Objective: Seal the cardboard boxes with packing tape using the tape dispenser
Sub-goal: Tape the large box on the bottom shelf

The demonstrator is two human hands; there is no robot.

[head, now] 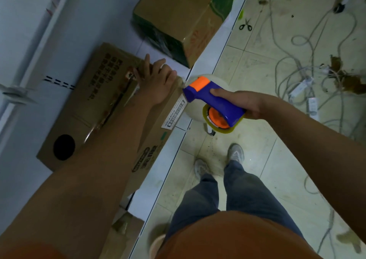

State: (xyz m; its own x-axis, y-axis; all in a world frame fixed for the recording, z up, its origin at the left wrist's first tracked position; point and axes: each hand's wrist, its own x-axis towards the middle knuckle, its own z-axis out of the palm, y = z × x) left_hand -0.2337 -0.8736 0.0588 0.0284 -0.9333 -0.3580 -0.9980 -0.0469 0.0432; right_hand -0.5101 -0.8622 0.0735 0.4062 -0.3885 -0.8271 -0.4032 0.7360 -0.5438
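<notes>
Mid-seal, by the look of it: right hand (pixel 247 105) wrapped round the handle of the tape dispenser (pixel 214 102), glossy blue-and-orange plastic with a yellowish tape roll, its nose at the near end edge of the long cardboard box (pixel 111 108) on the white counter (pixel 65 46). Left hand (pixel 158 82) lies flat, fingers spread, pressing the box top by the shiny taped seam. Next probably calls for cutting or pressing down the tape end. Further off, a second brown box (pixel 184 19), matte with shiny patches, then scissors (pixel 246 25) and cables (pixel 309 60) on the tiled floor.
</notes>
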